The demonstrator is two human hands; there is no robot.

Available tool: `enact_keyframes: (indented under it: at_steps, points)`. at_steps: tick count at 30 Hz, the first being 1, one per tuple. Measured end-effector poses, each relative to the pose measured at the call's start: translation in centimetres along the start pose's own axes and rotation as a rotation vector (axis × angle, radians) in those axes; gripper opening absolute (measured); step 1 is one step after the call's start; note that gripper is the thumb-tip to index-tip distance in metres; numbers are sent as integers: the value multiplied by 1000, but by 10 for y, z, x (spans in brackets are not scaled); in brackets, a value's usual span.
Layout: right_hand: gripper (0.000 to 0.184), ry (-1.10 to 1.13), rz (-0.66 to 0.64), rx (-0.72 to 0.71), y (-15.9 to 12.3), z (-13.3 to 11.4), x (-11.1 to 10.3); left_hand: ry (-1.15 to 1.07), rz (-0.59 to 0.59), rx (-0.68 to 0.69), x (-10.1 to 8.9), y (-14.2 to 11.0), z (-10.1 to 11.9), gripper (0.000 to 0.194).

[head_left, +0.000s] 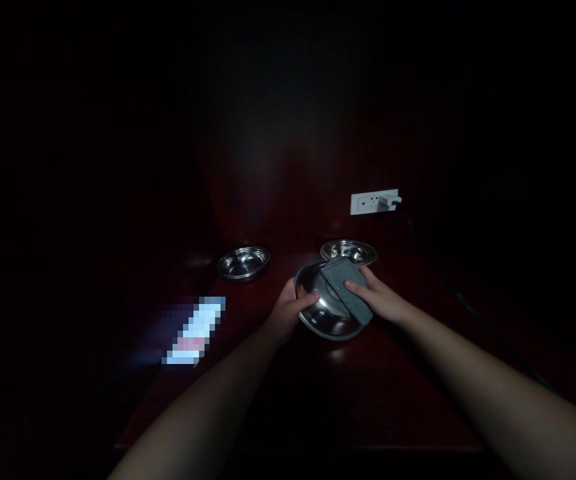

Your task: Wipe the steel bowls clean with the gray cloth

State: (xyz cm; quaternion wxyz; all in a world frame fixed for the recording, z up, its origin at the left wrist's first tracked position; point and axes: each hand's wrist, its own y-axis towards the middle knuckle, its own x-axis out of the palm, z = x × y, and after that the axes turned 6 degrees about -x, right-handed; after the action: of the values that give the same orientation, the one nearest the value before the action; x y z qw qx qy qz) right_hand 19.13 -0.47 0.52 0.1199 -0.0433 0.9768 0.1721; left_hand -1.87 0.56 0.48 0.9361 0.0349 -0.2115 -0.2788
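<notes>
My left hand [289,310] grips the left rim of a shiny steel bowl [324,319], its thumb lying over the inside. The bowl is tilted and held above the dark red table. My right hand [375,297] is closed on a folded grey-green cloth [344,283], thumb on top. The cloth lies over the right part of the bowl and its rim. My right fingers are hidden behind the cloth and bowl.
A shallow steel bowl [245,264] stands at the back left of the red table [288,407], and steel dishware [351,250] at the back right. A blurred lit screen [195,333] lies left. A plug sits in the white wall socket [365,203]; a cable runs along the right. The surroundings are very dark.
</notes>
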Motion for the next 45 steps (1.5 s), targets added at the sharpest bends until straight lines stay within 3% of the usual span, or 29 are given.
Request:
enact_keyframes:
  at_steps: [10,16,45]
  points:
    - [56,-50,-17,9,1,5,-2,12,-18,-24,-3,2,-4,48]
    - [53,-51,-2,25,2,7,-1,18,56,-73,-7,4,-7,50]
    - [61,-117,-2,97,2,6,-3,18,117,-147,-3,5,-6,37]
